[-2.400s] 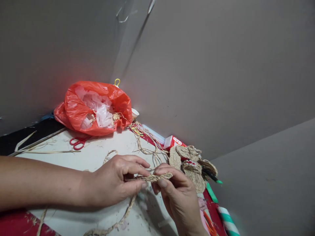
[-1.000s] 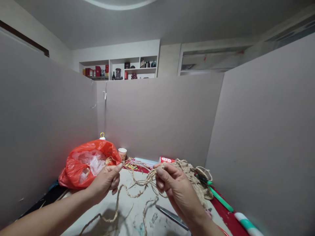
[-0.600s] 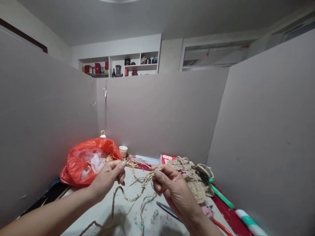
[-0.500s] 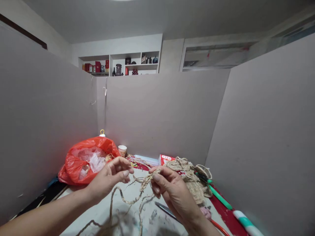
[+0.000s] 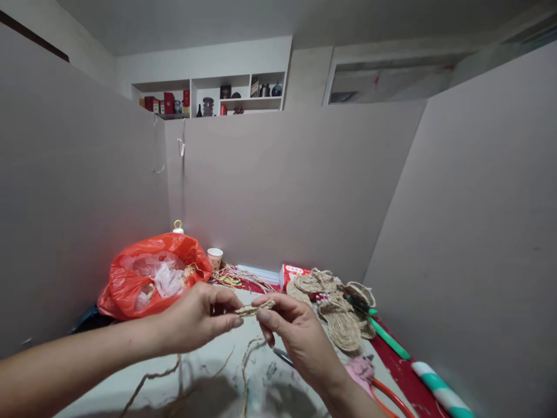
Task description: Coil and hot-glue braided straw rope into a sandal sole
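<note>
A short piece of braided straw cord [image 5: 249,311] stretches between my two hands above the pale table top. My left hand [image 5: 209,316] pinches its left end between thumb and fingers. At the other end, my right hand [image 5: 289,325] grips the braid, whose tip pokes up over the thumb. Loose strands [image 5: 246,371] of the cord hang down onto the table below my hands. Under my right hand lies a dark pointed tool [image 5: 282,355], partly hidden by it.
An open red plastic bag [image 5: 126,278] stands at the left, with a paper cup [image 5: 214,258] beside it. Coiled woven straw pieces [image 5: 342,322] are heaped at the right, near a green-handled item [image 5: 389,339], a striped roll [image 5: 439,389] and an orange-handled tool [image 5: 394,397].
My left hand has moved right and closed on the braid. The looped strand between my hands has dropped out of sight. The view has tilted slightly downward.
</note>
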Tool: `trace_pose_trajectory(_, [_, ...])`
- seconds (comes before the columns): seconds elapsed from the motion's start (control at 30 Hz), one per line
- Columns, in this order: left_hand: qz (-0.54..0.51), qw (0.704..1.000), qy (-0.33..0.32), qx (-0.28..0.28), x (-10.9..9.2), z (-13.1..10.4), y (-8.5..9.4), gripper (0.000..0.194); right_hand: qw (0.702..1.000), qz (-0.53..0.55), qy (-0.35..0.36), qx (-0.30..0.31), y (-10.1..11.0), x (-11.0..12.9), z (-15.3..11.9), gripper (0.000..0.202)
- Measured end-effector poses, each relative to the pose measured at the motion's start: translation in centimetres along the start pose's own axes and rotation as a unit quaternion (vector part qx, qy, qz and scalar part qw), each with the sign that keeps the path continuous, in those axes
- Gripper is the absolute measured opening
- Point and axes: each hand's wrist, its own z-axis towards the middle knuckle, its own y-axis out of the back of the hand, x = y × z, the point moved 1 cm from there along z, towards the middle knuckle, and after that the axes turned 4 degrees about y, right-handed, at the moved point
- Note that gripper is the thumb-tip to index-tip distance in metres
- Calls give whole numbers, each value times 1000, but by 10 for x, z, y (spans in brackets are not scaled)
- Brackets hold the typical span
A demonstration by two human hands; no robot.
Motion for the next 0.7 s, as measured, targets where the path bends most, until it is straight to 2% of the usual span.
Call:
trace_pose_trajectory(0.17, [149,988,-51,-7,-1,9,7,22,1000,11,9,-20,4,-7,2,20])
trace_pose_trajectory(0.33, [162,985,-59,-5,5,2,-4,29,1000,26,-4,-5,2,-9,1,20])
trace_pose_trajectory(0.4, [116,993,-19,8,7,-3,-10,29,999,37,-16,2,0,-8,1,20])
trace_pose_trajectory(0.53, [-35,990,86,102,17,-13,-18,32,997,67,-32,-4,0,-2,1,21])
trace_pose_trajectory(0.6, [-47,985,113,123,27,-17,-16,37,996,81,-27,-28,2,4,3,23])
trace_pose_trajectory(0.7, [-5,986,134,104,48,-19,-3,40,993,93,-11,-77,8,10,7,25])
